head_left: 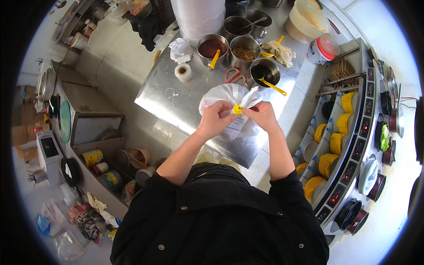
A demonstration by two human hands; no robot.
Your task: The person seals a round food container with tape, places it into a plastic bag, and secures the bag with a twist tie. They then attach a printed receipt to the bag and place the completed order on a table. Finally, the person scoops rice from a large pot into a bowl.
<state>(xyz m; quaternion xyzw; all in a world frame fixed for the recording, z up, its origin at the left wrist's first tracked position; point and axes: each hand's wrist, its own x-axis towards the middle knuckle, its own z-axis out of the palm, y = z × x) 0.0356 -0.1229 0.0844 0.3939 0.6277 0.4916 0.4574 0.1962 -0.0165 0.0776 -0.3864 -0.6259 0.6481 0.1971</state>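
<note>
Both hands pinch the gathered neck of a white plastic bag [229, 99], thumbs and fingers pressed together on a small yellow clip [238, 109] that sits at the twist. Left hand [215, 119] grips it from the bag's left, right hand [264, 115] from the bag's right, knuckles almost meeting over the clip. Bare forearms run down from them into black sleeves. Seen from the head, the bag hangs in front of the person's chest, over the near edge of a steel table [168, 99], its loose top flaring out just above the right hand. Beyond the bag on that table lie red-handled scissors [235, 77], and just past them stand four metal pots: one with red sauce [212, 47] and a yellow spoon, one with brown mince [244, 52], a dark one [265, 72] with a yellow ladle sticking out toward the right, and two more farther back. Left of the bag and farther back rests a roll of tape [183, 72], with a crumpled slip of paper [180, 49] behind it. Right of the bag, well apart, stacks of yellow bowls [338, 143] fill a rack beside a row of cookers with clay pots [375, 187]. Behind the pots stands a tall stack of clear tubs [198, 17].
</note>
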